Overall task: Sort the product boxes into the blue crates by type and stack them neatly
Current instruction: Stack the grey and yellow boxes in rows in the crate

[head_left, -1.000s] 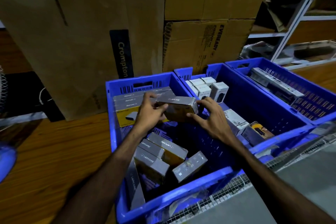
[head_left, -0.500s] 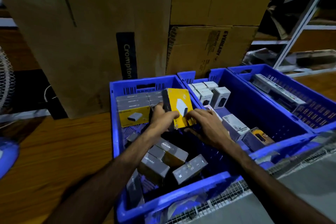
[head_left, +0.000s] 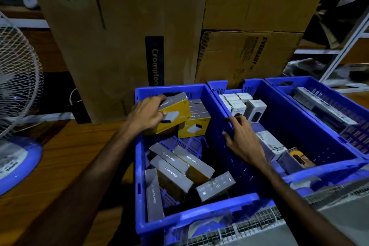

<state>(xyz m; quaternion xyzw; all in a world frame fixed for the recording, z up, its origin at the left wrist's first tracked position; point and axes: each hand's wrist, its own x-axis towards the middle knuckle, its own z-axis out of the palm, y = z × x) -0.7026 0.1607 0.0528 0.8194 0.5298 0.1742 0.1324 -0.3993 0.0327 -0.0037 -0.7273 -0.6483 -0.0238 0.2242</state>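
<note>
My left hand [head_left: 147, 115] grips a yellow and grey Lapcare box [head_left: 175, 111], tilted, at the back left corner of the left blue crate [head_left: 199, 209]. It is beside a row of the same yellow boxes [head_left: 197, 124] standing against the back wall. Several more Lapcare boxes [head_left: 179, 168] lie jumbled at the crate's front. My right hand [head_left: 242, 140] holds nothing and rests with spread fingers on the wall shared with the middle blue crate [head_left: 323, 171]. That crate holds white boxes [head_left: 237, 106] at the back and a few mixed ones near the front.
A third blue crate [head_left: 289, 82] at the right holds long grey boxes [head_left: 323, 106]. Large cardboard cartons [head_left: 119, 46] stand right behind the crates. A fan [head_left: 16, 90] stands on the wooden surface at left, metal shelving [head_left: 351, 32] at right, wire mesh [head_left: 259, 225] at the near edge.
My left hand carried the yellow box from the crate's middle to its back left corner. My right hand let go of it and moved right onto the crate wall.
</note>
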